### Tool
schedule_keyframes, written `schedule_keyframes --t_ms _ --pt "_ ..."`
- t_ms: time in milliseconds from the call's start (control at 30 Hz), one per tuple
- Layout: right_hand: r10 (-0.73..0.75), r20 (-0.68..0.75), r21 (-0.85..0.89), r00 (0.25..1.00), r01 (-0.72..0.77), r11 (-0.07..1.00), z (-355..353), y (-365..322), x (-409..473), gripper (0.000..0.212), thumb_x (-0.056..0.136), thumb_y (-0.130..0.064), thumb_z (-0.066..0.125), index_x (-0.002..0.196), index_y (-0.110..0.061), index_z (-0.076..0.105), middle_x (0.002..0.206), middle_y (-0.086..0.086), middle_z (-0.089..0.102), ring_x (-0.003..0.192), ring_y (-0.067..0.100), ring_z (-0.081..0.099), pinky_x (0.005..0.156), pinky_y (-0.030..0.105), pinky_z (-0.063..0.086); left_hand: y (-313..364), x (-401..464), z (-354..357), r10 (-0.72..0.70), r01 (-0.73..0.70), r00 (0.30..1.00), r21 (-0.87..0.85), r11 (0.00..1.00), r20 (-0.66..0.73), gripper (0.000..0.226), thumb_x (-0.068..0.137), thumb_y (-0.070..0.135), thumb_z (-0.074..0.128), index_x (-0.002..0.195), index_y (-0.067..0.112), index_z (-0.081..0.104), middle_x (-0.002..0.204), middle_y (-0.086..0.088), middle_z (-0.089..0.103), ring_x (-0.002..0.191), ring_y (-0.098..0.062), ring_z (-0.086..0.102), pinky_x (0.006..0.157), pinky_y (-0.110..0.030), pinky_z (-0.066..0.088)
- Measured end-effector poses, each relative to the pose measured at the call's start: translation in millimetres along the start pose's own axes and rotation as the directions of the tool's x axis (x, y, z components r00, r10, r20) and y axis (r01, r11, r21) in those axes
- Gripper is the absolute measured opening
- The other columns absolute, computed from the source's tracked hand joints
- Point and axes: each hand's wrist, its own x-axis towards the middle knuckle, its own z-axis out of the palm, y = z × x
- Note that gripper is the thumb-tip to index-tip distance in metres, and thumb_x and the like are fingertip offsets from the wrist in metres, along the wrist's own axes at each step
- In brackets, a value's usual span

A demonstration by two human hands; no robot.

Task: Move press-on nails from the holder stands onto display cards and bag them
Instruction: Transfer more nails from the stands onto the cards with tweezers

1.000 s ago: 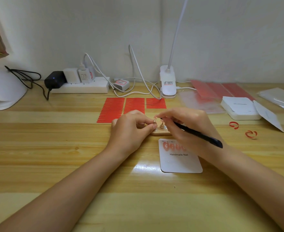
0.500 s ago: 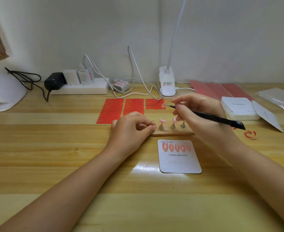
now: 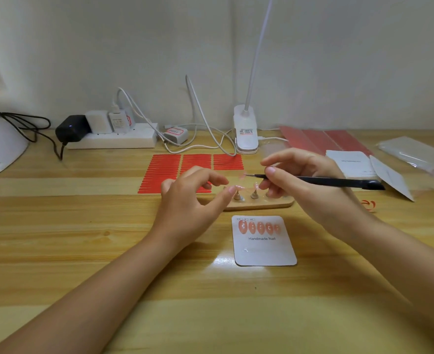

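A wooden holder base [image 3: 261, 203] lies mid-table with metal stands [image 3: 237, 196]; pink press-on nails [image 3: 256, 185] sit on two of them. My right hand [image 3: 310, 185] grips a thin black tool [image 3: 338, 181] that points left, and a small pink nail [image 3: 242, 175] hangs blurred at its tip above the stands. My left hand [image 3: 190, 200] hovers at the base's left end with loosely curled fingers, its thumb tip beside the first stand, holding nothing. In front of the base lies a white display card [image 3: 264, 250] reading "Handmade Nail", with several pink nails [image 3: 259, 227] in a row on it.
A sheet of red adhesive tabs [image 3: 164, 172] lies behind my left hand. Along the wall are a power strip [image 3: 113, 143], cables and a clamp lamp [image 3: 245, 134]. At the right are a stack of white cards [image 3: 351, 164], clear bags [image 3: 415, 154] and red sheets [image 3: 325, 141].
My right hand has lifted the tool off the stands and drawn right, with a nail at the tip. My left hand has let go of the stand and spread its fingers.
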Motion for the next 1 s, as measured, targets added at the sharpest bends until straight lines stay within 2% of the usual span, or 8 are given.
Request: schedule_keyframes --t_ms 100,167,333,500,667,800,933,1000 --pt "-0.001 0.000 0.007 1.000 0.001 1.000 -3 3 -11 0.018 0.087 -0.004 0.058 0.088 -0.020 0.065 0.071 0.000 0.072 0.060 0.008 0.066 0.058 0.014 0.051 2 -2 1 0.095 -0.095 0.995 0.038 0.995 0.002 0.010 0.077 0.050 0.056 0.072 0.042 0.053 0.082 0.021 0.057 0.086 0.001 0.052 0.088 -0.018 0.019" --pt "-0.041 0.009 -0.032 0.999 0.041 0.999 -3 5 -19 0.020 0.086 -0.003 0.059 0.088 -0.022 0.065 0.073 -0.001 0.072 0.061 0.008 0.066 0.059 0.014 0.051 3 -3 2 0.160 -0.161 0.987 0.066 0.985 0.014 0.021 0.079 0.054 0.053 0.073 0.035 0.060 0.082 0.019 0.058 0.087 -0.004 0.053 0.086 -0.018 0.019" --pt "-0.162 0.008 -0.151 0.987 0.162 0.975 -3 8 -31 0.021 0.084 -0.005 0.063 0.086 -0.026 0.064 0.074 -0.002 0.070 0.061 0.012 0.067 0.061 0.021 0.055 11 -4 1 0.325 -0.327 0.945 0.163 0.931 0.035 0.027 0.084 0.041 0.054 0.077 0.022 0.070 0.081 0.011 0.061 0.077 -0.012 0.053 0.076 -0.031 0.022" --pt "-0.301 0.021 -0.259 0.953 0.296 0.919 -5 10 -41 0.025 0.081 -0.004 0.059 0.089 -0.027 0.061 0.067 -0.001 0.065 0.060 0.007 0.065 0.063 0.017 0.053 21 -6 5 0.513 -0.471 0.858 0.396 0.788 0.001 0.018 0.082 0.031 0.059 0.072 0.020 0.069 0.076 0.008 0.065 0.074 -0.019 0.059 0.081 -0.035 0.024" --pt "-0.372 0.018 -0.321 0.928 0.358 0.877 -12 9 -48 0.025 0.081 -0.002 0.059 0.091 -0.025 0.062 0.071 0.004 0.067 0.062 0.007 0.066 0.064 0.018 0.054 28 -9 8 0.505 -0.462 0.862 0.466 0.754 0.037 0.020 0.082 0.030 0.056 0.070 0.020 0.067 0.074 0.008 0.065 0.073 -0.020 0.060 0.081 -0.035 0.023" --pt "-0.384 0.027 -0.359 0.923 0.367 0.858 -21 11 -54 0.027 0.080 -0.001 0.059 0.091 -0.025 0.062 0.074 -0.006 0.067 0.064 0.004 0.064 0.066 0.015 0.052 29 -10 6 0.445 -0.433 0.892 0.437 0.788 0.081 0.019 0.082 0.029 0.054 0.074 0.019 0.067 0.076 0.007 0.065 0.072 -0.021 0.060 0.078 -0.034 0.022" --pt "-0.394 0.143 -0.495 0.908 0.410 0.766 -30 12 -64 0.011 0.084 -0.008 0.060 0.090 -0.016 0.065 0.072 -0.005 0.066 0.064 0.001 0.061 0.065 0.010 0.048 29 -13 6 0.472 -0.517 0.856 0.354 0.780 0.209 0.020 0.082 0.030 0.052 0.080 0.016 0.066 0.077 0.005 0.065 0.073 -0.020 0.061 0.074 -0.033 0.023" --pt "-0.378 0.179 -0.564 0.908 0.409 0.717 -32 14 -69 0.014 0.084 -0.011 0.056 0.087 -0.008 0.069 0.070 0.000 0.066 0.061 0.006 0.058 0.062 0.015 0.048 29 -15 6 0.471 -0.552 0.829 0.304 0.777 0.300 0.021 0.082 0.032 0.051 0.084 0.017 0.066 0.080 0.006 0.064 0.076 -0.019 0.061 0.073 -0.030 0.022"
